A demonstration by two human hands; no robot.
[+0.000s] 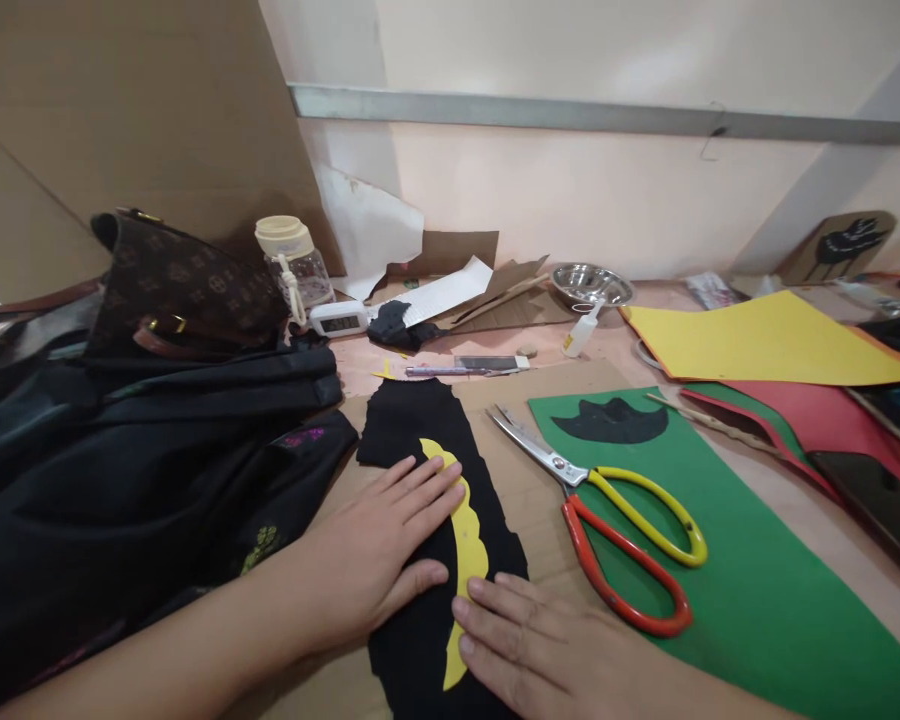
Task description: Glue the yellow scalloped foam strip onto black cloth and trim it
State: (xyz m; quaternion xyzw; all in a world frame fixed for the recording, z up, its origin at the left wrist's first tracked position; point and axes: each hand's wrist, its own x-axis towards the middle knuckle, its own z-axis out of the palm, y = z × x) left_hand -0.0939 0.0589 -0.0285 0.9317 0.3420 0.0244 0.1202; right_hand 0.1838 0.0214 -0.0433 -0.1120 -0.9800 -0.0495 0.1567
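Note:
A black foam sheet lies on brown cardboard, with a yellow scalloped cut-out strip lying along it. My left hand rests flat on the black sheet, fingers stretched out, fingertips touching the strip's upper part. My right hand lies flat at the lower right, fingers extended toward the strip's lower part. Neither hand holds anything.
Scissors with one yellow and one red handle lie open on a green sheet bearing a black cut-out. Yellow and red sheets lie at right. Dark bags, a bottle, a glue bottle and a metal bowl stand behind.

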